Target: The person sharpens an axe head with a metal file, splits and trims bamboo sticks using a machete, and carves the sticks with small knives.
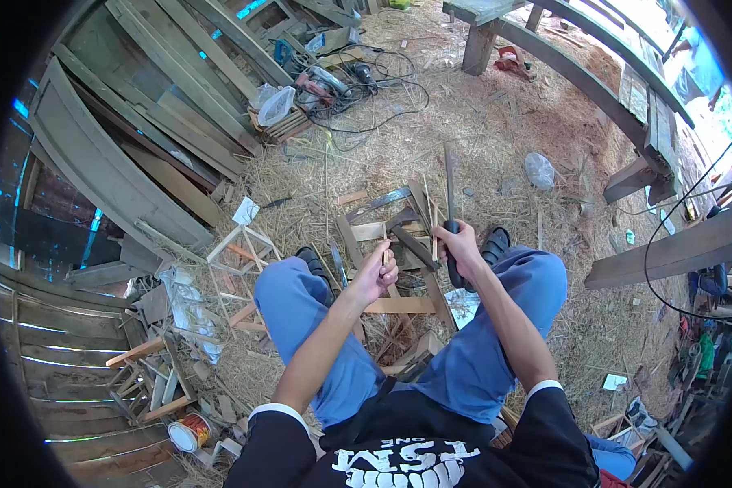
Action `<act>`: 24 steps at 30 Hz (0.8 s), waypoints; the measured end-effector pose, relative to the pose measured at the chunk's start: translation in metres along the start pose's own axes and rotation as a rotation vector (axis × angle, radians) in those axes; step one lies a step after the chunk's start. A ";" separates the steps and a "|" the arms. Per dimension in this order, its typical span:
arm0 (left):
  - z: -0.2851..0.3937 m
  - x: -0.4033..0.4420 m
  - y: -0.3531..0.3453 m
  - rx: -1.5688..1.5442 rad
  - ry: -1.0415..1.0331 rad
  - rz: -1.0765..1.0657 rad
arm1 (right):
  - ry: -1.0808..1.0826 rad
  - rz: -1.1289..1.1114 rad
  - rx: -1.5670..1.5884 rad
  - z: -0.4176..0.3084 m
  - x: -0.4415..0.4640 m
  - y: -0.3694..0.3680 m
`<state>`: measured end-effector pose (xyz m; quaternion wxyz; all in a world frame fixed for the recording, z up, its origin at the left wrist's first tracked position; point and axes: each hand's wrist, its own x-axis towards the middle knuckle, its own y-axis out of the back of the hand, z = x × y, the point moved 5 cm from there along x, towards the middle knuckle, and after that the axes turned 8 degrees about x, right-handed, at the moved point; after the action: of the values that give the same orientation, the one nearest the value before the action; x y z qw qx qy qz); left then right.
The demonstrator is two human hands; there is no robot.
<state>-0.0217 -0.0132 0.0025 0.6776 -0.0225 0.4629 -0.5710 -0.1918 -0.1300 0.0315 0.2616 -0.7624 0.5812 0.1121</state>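
Left hand (372, 275): fingers closed on a short wooden stick (386, 253). Right hand (464, 248): closed on a long black-handled blade (450, 175), pointing forward. Beneath: wooden frame (403, 305), hatchet-like tool (416, 246). Beyond: corded power tools (321, 88), clear plastic bag (539, 171).

Observed dull metal on the long blade (450, 172), smooth finish on its handle (452, 254). Found raw wood in the stick (385, 256) and board (398, 306); matt cloth in the trousers (480, 362); glossy plastic in the bag (539, 170).
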 end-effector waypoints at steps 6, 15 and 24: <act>-0.004 0.002 0.009 0.006 0.019 0.092 | -0.157 -0.085 0.082 0.026 0.001 -0.004; -0.004 0.004 0.009 0.026 0.011 0.096 | -0.161 -0.076 0.070 0.034 0.007 0.007; -0.003 0.006 0.011 0.091 0.005 0.103 | -0.051 0.006 -0.026 0.027 0.009 0.027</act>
<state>-0.0162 -0.0124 -0.0087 0.7053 0.0337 0.4386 -0.5559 -0.2114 -0.1282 -0.0024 0.2663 -0.7609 0.5750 0.1398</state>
